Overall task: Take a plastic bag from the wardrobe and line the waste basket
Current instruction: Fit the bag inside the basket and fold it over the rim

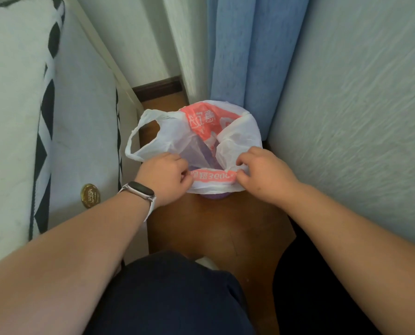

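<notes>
Right now the bag sits in the mouth of the basket, which stands on the floor near its far end, squeezed between the bed on the left and the curtain and wall on the right. Both hands work the near edge: the left hand and the right hand each pinch the printed red hem between thumb and curled fingers, over the near rim. The far side seems draped over the rim, while one handle sticks out loose to the left, toward the bed. The step in hand looks like folding the hem down over the near rim. To do it well, I'd pull the film outward and down evenly with both hands, leave enough slack inside to reach the bottom, then tuck that loose handle, going gently since thin film may tear
</notes>
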`<control>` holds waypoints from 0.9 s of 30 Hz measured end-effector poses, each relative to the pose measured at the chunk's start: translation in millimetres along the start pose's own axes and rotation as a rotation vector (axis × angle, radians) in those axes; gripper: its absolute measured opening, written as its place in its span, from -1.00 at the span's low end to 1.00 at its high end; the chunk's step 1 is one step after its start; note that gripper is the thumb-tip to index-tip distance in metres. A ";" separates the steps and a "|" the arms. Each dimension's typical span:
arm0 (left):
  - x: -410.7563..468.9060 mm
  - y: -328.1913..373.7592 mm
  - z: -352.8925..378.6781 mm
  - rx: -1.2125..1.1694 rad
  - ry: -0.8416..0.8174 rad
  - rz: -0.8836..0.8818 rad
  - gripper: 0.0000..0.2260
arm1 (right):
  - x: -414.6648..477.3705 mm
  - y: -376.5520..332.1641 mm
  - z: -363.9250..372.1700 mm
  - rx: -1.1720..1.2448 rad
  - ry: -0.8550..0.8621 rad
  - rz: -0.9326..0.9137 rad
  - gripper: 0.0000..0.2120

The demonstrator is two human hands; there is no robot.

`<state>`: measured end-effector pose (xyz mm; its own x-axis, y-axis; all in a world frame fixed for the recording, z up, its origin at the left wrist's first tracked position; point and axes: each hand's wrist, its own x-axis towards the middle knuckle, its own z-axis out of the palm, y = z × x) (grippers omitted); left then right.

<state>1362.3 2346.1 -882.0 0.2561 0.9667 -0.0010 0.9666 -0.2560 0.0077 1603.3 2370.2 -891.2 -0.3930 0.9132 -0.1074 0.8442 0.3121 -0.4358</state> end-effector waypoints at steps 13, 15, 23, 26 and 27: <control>31.5 -20.9 44.6 -0.329 -0.054 -0.494 -0.42 | 56.3 29.3 30.1 -0.049 -0.013 0.084 -0.40; 30.2 -20.7 48.3 -0.457 -0.037 -0.527 -0.42 | 57.8 33.8 32.5 -0.028 -0.004 0.088 -0.40; 32.1 -17.4 44.5 -0.436 -0.036 -0.546 -0.53 | 55.1 38.1 25.8 -0.011 -0.037 0.059 -0.40; 34.1 -13.4 38.2 -0.254 -0.012 -0.509 -0.57 | 49.6 40.9 10.0 0.026 -0.093 0.012 -0.46; 34.0 -10.9 36.0 -0.211 0.003 -0.471 -0.58 | 47.5 42.1 5.2 0.025 -0.105 -0.009 -0.44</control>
<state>1360.8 2381.7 -918.1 -0.2071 0.9771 -0.0499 0.9545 0.2129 0.2088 1618.4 2425.3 -919.2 -0.4380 0.8774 -0.1956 0.8314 0.3127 -0.4593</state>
